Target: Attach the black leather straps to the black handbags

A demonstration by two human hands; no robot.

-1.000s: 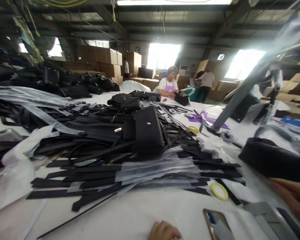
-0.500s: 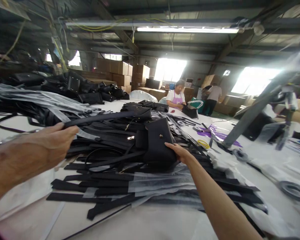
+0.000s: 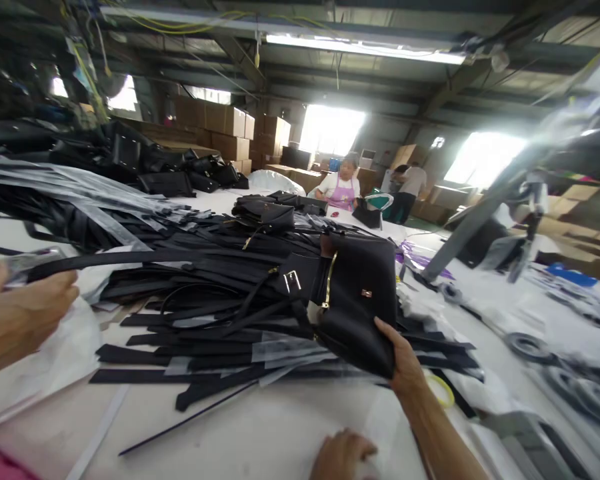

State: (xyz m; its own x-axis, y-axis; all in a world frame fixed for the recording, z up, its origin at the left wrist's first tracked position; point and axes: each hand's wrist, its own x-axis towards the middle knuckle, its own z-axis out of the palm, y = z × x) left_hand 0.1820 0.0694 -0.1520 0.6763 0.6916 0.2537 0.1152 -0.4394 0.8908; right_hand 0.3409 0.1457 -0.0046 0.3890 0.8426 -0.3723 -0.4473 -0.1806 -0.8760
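My right hand (image 3: 403,357) grips the lower right side of a black handbag (image 3: 363,300), thumb on its front. The bag is tilted and shows a gold zipper, a small metal clasp and a buckled tab. Low in the view, my left hand (image 3: 343,457) is partly cut off by the frame edge; its fingers are loosely bent and nothing shows in them. Under and behind the bag lie many black straps (image 3: 180,290), some wrapped in clear film. At the left edge, another person's hands (image 3: 35,313) hold the end of a black strap (image 3: 110,259).
Black bags (image 3: 125,157) are piled at the back left, and another black bag (image 3: 265,215) lies on the straps. Across the table sits a person in a purple apron (image 3: 343,193). A grey post (image 3: 473,230), a yellow tape roll (image 3: 440,391) and grey rolls (image 3: 530,348) are on the right.
My right hand has lifted and turned the handbag, bringing it nearer and to the right. My left hand has come into view at the bottom. The other person's hand has drawn the strap leftward.
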